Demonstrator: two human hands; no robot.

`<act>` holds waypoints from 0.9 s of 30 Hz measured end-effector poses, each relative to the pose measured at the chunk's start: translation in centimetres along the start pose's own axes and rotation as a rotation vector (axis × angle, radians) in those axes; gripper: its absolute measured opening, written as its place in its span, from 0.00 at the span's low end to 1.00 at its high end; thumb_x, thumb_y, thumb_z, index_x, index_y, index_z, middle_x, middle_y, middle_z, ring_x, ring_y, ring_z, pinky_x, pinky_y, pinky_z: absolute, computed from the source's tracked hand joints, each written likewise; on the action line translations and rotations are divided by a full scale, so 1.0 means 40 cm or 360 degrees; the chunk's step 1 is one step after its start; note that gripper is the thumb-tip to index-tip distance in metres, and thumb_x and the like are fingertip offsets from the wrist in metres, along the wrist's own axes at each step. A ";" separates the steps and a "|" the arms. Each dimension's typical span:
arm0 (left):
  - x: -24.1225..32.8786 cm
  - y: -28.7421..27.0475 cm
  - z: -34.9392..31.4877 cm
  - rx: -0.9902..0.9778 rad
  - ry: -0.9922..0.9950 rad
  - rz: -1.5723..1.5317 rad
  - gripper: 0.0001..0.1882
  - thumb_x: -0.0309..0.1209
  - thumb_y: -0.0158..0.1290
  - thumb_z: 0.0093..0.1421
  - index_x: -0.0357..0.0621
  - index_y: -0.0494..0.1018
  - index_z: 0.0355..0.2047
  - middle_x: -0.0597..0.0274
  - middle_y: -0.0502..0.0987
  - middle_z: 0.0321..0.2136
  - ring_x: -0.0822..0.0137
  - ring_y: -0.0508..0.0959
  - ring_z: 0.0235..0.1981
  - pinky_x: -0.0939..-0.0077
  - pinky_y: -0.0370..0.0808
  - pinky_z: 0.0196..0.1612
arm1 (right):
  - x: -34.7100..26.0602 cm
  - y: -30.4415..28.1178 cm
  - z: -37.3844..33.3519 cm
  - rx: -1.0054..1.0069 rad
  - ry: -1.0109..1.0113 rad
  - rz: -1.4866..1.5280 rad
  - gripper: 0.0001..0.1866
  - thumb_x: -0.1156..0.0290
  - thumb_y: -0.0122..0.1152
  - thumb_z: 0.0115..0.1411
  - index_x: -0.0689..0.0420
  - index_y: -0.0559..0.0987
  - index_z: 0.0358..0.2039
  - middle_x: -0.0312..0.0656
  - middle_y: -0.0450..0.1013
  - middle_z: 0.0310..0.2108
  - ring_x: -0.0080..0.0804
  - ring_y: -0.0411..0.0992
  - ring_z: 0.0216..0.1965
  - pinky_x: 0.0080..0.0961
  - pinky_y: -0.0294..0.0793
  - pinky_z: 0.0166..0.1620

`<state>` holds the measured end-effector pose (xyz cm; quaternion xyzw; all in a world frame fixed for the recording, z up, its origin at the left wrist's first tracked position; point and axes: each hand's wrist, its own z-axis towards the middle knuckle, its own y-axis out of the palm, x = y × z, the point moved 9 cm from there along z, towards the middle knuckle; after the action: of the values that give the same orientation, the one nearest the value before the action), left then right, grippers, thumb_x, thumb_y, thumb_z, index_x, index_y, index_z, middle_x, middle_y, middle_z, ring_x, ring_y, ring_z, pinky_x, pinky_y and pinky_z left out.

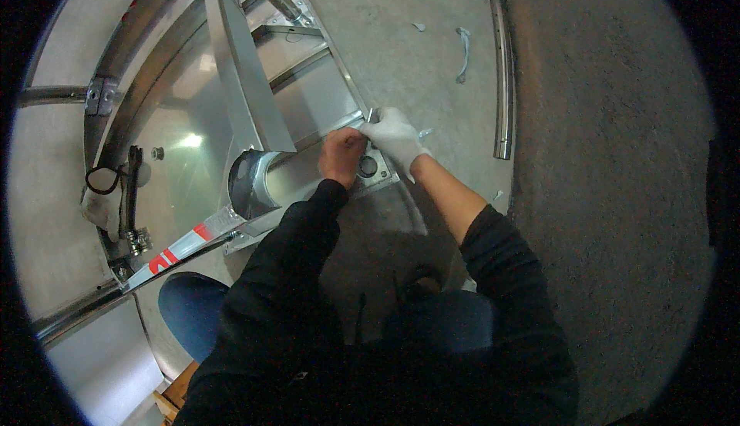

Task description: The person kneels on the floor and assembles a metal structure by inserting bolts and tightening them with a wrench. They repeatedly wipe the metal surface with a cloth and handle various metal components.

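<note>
My left hand (pixel 341 155) is bare, its fingers curled at the corner of a metal frame; whatever they hold is hidden. My right hand (pixel 393 135), in a white glove, meets it from the right with fingers pinched together. A small shiny metal piece (pixel 373 115) shows at the gloved fingertips, too small to name. Just below both hands lies a metal corner plate (pixel 383 176) with a round dark hole. Left of my left hand stands a curved metal collar (pixel 260 183), open at the top, beside a long metal channel (pixel 235 64).
A dark long-handled tool (pixel 133 187), a nut (pixel 157 153), small fasteners (pixel 139 239) and a white glove (pixel 100 209) lie on the metalwork at left. Red-and-white tape (pixel 179 250) runs along a bar. A metal tube (pixel 503 79) and plastic scrap (pixel 463 55) lie on the floor.
</note>
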<state>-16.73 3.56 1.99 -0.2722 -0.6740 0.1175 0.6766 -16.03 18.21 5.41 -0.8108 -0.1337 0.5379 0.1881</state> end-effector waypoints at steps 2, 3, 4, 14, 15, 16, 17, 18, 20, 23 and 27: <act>0.009 0.017 0.000 -0.0042 0.0004 -0.0038 0.04 0.33 0.56 0.50 0.49 0.75 0.27 0.58 0.75 0.29 0.58 0.76 0.31 0.69 0.71 0.32 | 0.003 -0.004 0.010 0.0115 -0.0137 0.0008 0.23 0.55 0.57 0.43 0.66 0.78 0.28 0.62 0.73 0.29 0.53 0.73 0.36 0.39 0.72 0.39; 0.027 0.009 -0.001 -0.0071 -0.0017 -0.0004 0.04 0.32 0.56 0.50 0.48 0.76 0.26 0.58 0.75 0.28 0.58 0.76 0.31 0.69 0.71 0.32 | 0.004 0.000 0.007 0.0057 -0.0073 -0.0064 0.23 0.55 0.57 0.43 0.66 0.78 0.28 0.61 0.73 0.29 0.53 0.73 0.36 0.39 0.72 0.39; 0.032 -0.001 -0.001 -0.0091 -0.0031 0.0037 0.04 0.32 0.56 0.50 0.47 0.76 0.26 0.58 0.75 0.28 0.58 0.76 0.31 0.69 0.71 0.32 | -0.023 -0.007 -0.001 0.0000 -0.0024 -0.0131 0.23 0.55 0.57 0.43 0.66 0.78 0.28 0.61 0.73 0.29 0.53 0.73 0.36 0.39 0.72 0.38; 0.067 -0.011 -0.002 0.0046 0.0072 0.0149 0.05 0.28 0.57 0.47 0.44 0.76 0.26 0.58 0.76 0.23 0.62 0.76 0.25 0.72 0.71 0.30 | -0.004 -0.005 -0.003 -0.0159 0.0115 0.0002 0.24 0.55 0.59 0.40 0.66 0.79 0.27 0.62 0.73 0.28 0.51 0.74 0.35 0.39 0.72 0.37; 0.052 -0.006 0.003 -0.0027 0.0042 0.0089 0.04 0.28 0.57 0.47 0.44 0.75 0.26 0.58 0.76 0.23 0.63 0.76 0.24 0.72 0.71 0.30 | -0.018 -0.006 -0.003 -0.0149 0.0102 -0.0088 0.24 0.55 0.59 0.40 0.66 0.79 0.27 0.62 0.73 0.28 0.51 0.74 0.35 0.39 0.72 0.37; 0.036 0.000 0.007 -0.0101 0.0012 0.0028 0.04 0.28 0.57 0.47 0.44 0.75 0.25 0.58 0.76 0.23 0.64 0.76 0.24 0.72 0.71 0.30 | -0.033 -0.009 -0.003 -0.0139 0.0089 -0.0178 0.24 0.55 0.60 0.39 0.66 0.79 0.27 0.62 0.73 0.29 0.51 0.74 0.36 0.39 0.72 0.38; 0.027 0.000 0.011 -0.0121 0.0021 -0.0016 0.04 0.28 0.57 0.48 0.43 0.75 0.26 0.59 0.76 0.23 0.65 0.76 0.24 0.73 0.71 0.30 | -0.046 -0.013 -0.003 -0.0128 0.0076 -0.0269 0.24 0.55 0.60 0.39 0.66 0.79 0.27 0.62 0.73 0.29 0.51 0.74 0.36 0.40 0.72 0.38; 0.017 0.002 0.013 -0.0141 0.0027 -0.0063 0.04 0.27 0.57 0.48 0.42 0.75 0.26 0.59 0.76 0.23 0.67 0.75 0.24 0.74 0.71 0.30 | -0.047 -0.012 -0.003 -0.0143 0.0098 -0.0266 0.24 0.55 0.60 0.39 0.66 0.79 0.28 0.62 0.73 0.30 0.52 0.74 0.37 0.40 0.72 0.39; -0.010 0.005 0.014 -0.0154 -0.0011 -0.0262 0.04 0.25 0.57 0.49 0.41 0.75 0.26 0.61 0.76 0.23 0.70 0.75 0.24 0.76 0.71 0.30 | -0.046 -0.007 0.003 -0.0175 0.0139 -0.0259 0.24 0.55 0.60 0.39 0.65 0.79 0.29 0.61 0.73 0.31 0.52 0.74 0.38 0.40 0.72 0.41; -0.025 0.017 0.013 -0.0178 -0.0146 -0.0599 0.03 0.22 0.56 0.51 0.39 0.74 0.27 0.63 0.77 0.23 0.74 0.75 0.26 0.80 0.71 0.30 | 0.003 0.001 0.018 -0.0318 0.0254 -0.0157 0.26 0.54 0.61 0.39 0.64 0.79 0.31 0.60 0.73 0.34 0.53 0.72 0.40 0.40 0.71 0.43; 0.018 0.017 0.008 -0.0262 -0.0289 -0.0607 0.03 0.20 0.56 0.51 0.38 0.73 0.26 0.65 0.77 0.24 0.77 0.74 0.27 0.82 0.71 0.31 | 0.022 0.013 0.025 -0.0199 0.0131 -0.0294 0.26 0.54 0.61 0.40 0.65 0.79 0.32 0.57 0.75 0.32 0.50 0.74 0.38 0.38 0.72 0.40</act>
<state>-16.84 4.56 2.21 -0.1824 -0.7788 -0.0441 0.5985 -16.61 18.28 4.08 -0.8265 -0.2334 0.4752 0.1912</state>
